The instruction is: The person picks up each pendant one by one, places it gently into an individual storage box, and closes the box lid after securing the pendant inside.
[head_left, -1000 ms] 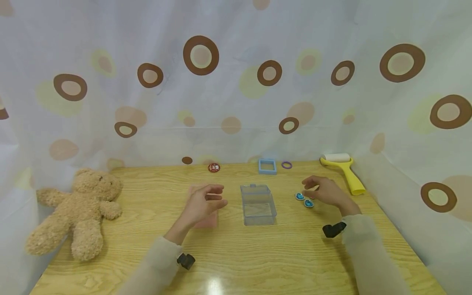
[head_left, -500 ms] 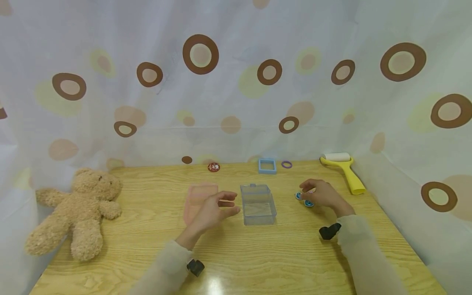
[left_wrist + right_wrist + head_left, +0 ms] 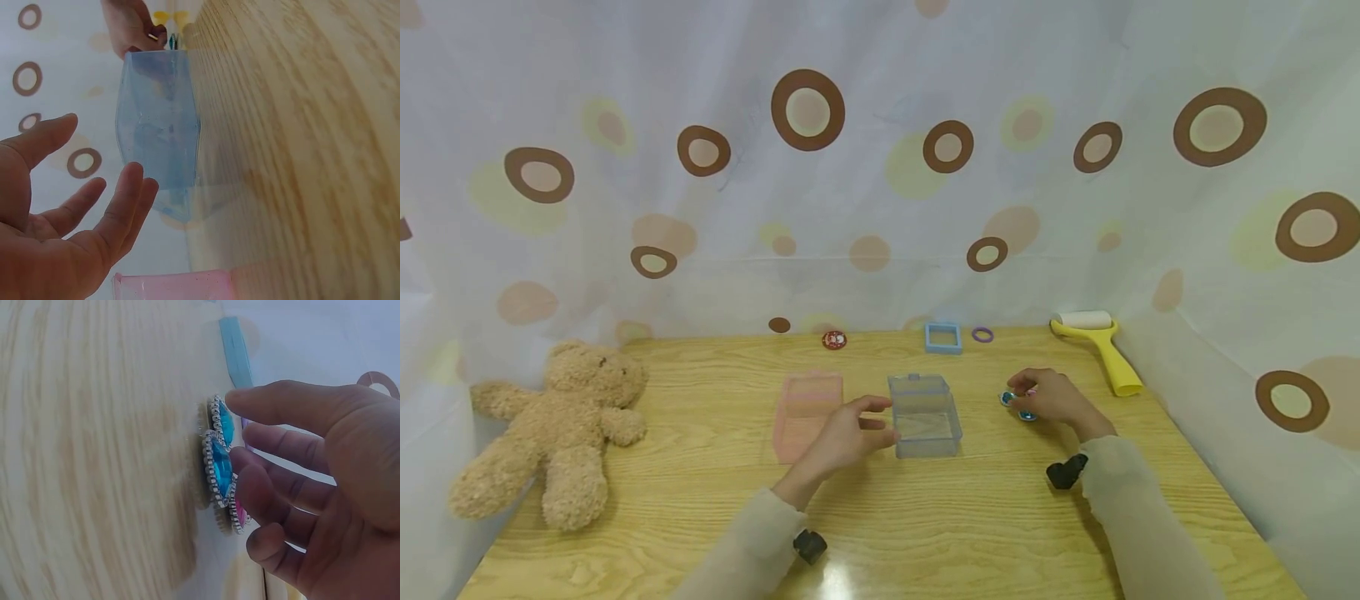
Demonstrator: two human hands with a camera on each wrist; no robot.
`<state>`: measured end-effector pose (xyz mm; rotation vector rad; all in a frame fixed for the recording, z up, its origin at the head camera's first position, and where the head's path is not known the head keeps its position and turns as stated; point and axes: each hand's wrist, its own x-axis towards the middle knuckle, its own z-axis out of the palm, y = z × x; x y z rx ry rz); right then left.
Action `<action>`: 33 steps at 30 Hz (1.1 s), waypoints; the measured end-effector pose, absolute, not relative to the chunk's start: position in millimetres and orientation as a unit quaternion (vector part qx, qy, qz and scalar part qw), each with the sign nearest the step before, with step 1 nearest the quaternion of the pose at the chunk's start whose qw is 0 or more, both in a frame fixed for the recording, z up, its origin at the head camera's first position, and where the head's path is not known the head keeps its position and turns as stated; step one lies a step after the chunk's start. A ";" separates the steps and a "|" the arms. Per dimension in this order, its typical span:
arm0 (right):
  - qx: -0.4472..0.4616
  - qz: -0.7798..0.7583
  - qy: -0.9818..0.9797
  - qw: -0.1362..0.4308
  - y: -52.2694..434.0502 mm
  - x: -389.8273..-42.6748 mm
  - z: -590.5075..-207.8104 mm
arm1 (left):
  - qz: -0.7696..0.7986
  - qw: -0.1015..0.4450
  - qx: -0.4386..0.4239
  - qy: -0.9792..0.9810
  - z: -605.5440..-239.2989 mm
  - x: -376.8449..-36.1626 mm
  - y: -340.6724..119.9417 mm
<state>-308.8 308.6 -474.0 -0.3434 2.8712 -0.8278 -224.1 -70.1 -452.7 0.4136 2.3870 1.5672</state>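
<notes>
A clear blue plastic box stands at the middle of the wooden table. My left hand hovers just at its left side with the fingers spread and relaxed, holding nothing; the left wrist view shows the left hand a short gap from the box. Right of the box lie small blue gems. My right hand rests over them. In the right wrist view the right hand touches two blue gems and a pink gem with curved fingertips, and the gems lie on the wood.
A pink tray lies left of the box. A teddy bear sits at the left edge. Along the back are a red round piece, a blue square frame, a purple ring and a yellow lint roller. A dotted curtain encloses the table.
My left hand has moved right from above the pink tray to the box's left side. My right hand has lowered onto the gems and stayed there.
</notes>
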 end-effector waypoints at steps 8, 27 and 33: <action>-0.119 -0.258 0.956 0.066 305.4 -311.6 -475.6 | 0.520 0.127 0.148 0.832 -457.1 -225.7 -65.9; -0.133 -0.240 0.958 0.076 300.8 -312.9 -475.2 | 0.495 0.117 0.157 0.847 -461.7 -228.6 -59.3; -0.135 -0.230 0.961 0.077 300.4 -312.4 -472.2 | 0.496 0.113 0.158 0.846 -459.5 -226.6 -56.9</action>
